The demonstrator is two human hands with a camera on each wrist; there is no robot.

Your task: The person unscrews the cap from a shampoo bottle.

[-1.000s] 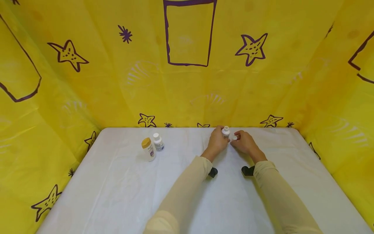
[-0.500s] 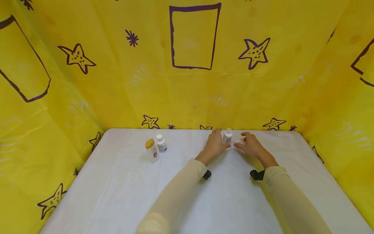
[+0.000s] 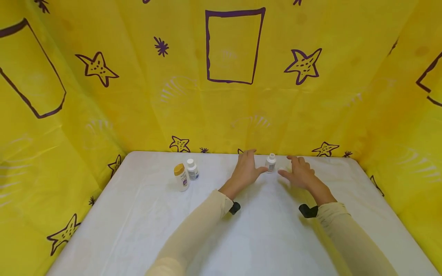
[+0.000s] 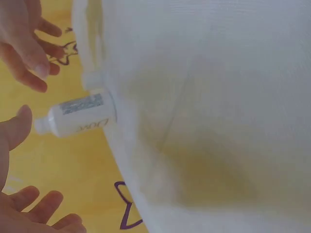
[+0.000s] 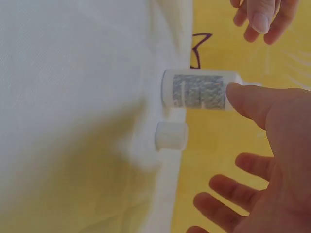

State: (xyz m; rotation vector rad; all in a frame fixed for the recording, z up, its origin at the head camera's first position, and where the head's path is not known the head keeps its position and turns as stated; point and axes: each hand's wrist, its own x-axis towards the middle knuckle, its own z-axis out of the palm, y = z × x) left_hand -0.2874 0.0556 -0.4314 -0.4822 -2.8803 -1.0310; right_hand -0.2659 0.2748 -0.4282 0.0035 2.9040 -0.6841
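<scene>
Head cam bright, light soft & even; pale glare on glossy yellow printed backdrop [image 3: 138, 122], faint soft-edged shadows beside long beige sleeves [image 3: 197, 226] on white cloth-covered table [image 3: 269, 237]. Both wrist cams dimmer, greyish, low contrast, w/ blurry yellow-brown shadows on table; fine print on small white plastic bottle [image 5: 199, 91] smeared, unreadable

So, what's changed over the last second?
The left hand released the uncapped bottle and moved left. The right hand let go of the cap, now on the table, and eased right. The gold-lidded bottle and white-lidded bottle stayed put.
</scene>
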